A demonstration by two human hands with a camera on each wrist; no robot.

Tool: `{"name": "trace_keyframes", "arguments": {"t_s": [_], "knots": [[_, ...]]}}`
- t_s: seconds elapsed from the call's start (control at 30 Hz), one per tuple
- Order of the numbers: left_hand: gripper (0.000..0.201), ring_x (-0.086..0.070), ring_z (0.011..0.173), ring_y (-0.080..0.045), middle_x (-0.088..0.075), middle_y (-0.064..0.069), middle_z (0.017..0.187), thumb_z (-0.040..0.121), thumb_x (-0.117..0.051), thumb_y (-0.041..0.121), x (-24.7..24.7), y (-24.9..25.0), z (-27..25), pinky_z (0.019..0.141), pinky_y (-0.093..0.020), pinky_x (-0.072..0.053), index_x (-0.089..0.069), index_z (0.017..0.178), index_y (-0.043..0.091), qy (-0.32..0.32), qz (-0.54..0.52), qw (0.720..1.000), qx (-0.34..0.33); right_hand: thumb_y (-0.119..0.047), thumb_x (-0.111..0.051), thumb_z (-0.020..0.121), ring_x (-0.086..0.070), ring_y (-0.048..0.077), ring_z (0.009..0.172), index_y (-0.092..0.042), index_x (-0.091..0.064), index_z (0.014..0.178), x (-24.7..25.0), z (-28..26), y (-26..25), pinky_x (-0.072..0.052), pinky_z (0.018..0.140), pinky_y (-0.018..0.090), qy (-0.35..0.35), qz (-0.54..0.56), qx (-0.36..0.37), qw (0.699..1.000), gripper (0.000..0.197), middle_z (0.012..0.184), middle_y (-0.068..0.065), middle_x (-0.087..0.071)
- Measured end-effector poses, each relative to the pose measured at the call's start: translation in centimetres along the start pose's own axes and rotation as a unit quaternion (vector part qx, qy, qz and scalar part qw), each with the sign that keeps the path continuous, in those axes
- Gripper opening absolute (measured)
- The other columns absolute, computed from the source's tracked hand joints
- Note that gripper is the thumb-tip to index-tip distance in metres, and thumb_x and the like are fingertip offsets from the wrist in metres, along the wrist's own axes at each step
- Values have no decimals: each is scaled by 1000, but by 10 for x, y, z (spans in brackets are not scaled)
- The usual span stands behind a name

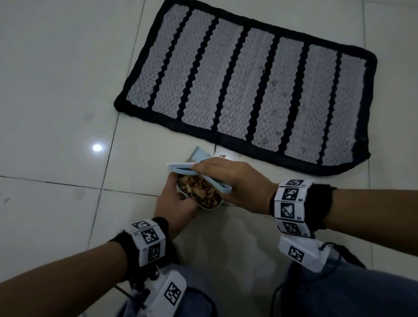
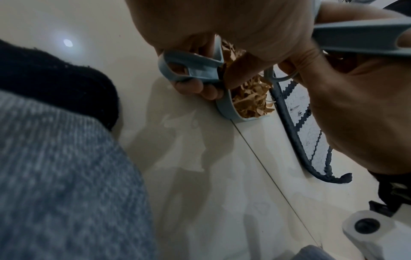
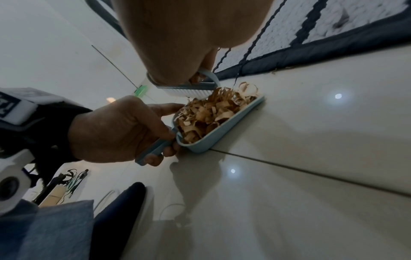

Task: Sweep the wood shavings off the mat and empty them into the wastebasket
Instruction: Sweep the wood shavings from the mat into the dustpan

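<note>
Wood shavings [image 1: 201, 192] fill the light blue dustpan [image 3: 219, 134], which sits on the tiled floor [image 1: 38, 101] just in front of your knees. Your left hand [image 1: 175, 205] has its fingers curled round the dustpan's handle [image 3: 153, 151], so the shavings lie right beside its fingertips, toward the mat. Your right hand [image 1: 236, 181] grips the small blue brush [image 1: 199, 175], which you hold directly above the pile; in the right wrist view its white bristles [image 3: 189, 92] touch the far end of the shavings. A few loose curls lie on the floor at the open edge of the dustpan. Beyond that lies the grey mat [image 1: 247, 81] with black stripes and a black border, its near edge close to the dustpan.
</note>
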State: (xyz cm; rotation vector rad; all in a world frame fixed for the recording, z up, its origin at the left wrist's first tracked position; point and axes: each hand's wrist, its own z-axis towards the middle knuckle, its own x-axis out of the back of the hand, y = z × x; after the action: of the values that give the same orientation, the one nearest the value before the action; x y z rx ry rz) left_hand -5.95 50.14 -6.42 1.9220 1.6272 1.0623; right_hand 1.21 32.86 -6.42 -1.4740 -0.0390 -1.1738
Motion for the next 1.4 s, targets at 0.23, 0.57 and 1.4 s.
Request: {"name": "trace_keyframes", "arguments": {"t_s": [0.23,0.57,1.4], "knots": [[74,-56,65,-5,-66,0,93,62,-68,31,5,4,-1,56,-23,-50,-37,128,45,-12,-23,1000,8,-15,-64,92,-69,16,87,-4,-69,112,23,17,-1,-58,74,37,220,65,-168,959,22,103,8,-72],[78,-63,72,-11,-71,1,105,62,-71,33,8,-2,3,84,-55,-53,-41,134,41,-1,-3,1000,1,-27,-61,94,-68,21,85,-10,-70,103,42,8,24,-57,72,47,250,61,-300,919,21,91,8,-72],[72,-67,92,-23,-70,5,106,64,-72,36,16,-5,13,83,-43,-53,-43,130,46,-13,44,999,-14,-26,-61,94,-68,17,77,-18,-69,103,37,23,5,-58,66,41,280,94,-278,914,14,87,3,-72]]}}
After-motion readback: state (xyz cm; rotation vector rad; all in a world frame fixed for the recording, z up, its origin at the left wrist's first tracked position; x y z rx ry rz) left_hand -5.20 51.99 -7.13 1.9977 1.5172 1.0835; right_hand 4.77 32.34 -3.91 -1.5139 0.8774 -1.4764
